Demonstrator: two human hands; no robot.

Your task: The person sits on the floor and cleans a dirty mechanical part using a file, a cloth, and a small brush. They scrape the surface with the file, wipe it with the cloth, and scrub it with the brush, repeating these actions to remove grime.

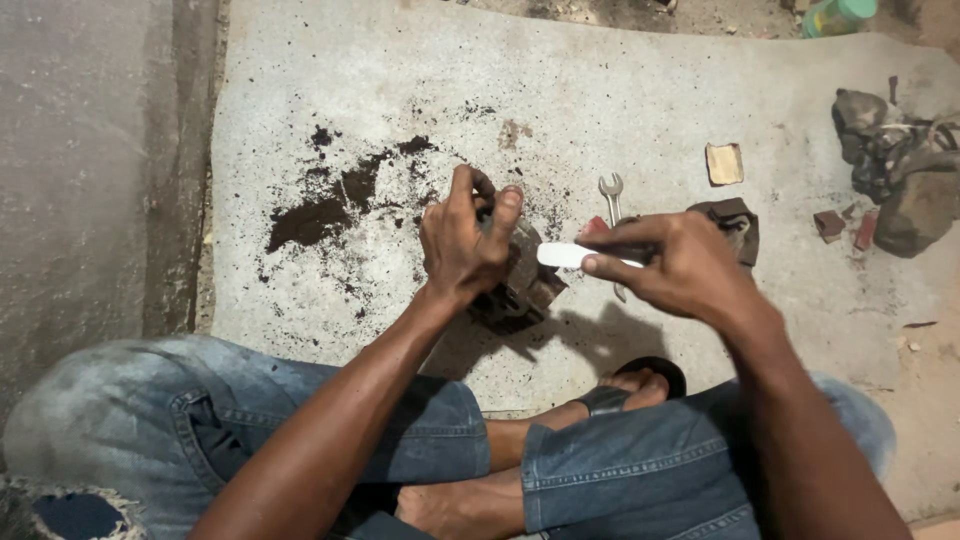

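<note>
- Judging by the dark grit (pixel 320 205) strewn on the grey mat (pixel 620 110) left of the part, much cleaning looks done; the part itself looks dirty yet.
- The left hand (pixel 462 238) is clamped on the grimy metal part (pixel 522 285).
- The right hand (pixel 672 266), just right of the part, pinches a white-handled tool (pixel 572 255) pointed at it.
- A spanner (pixel 611 195) lies just beyond the part.

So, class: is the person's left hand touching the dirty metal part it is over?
Touching. The head view shows the left hand gripping the dark metal part from above, fingers curled over its top edge with no gap.
</note>
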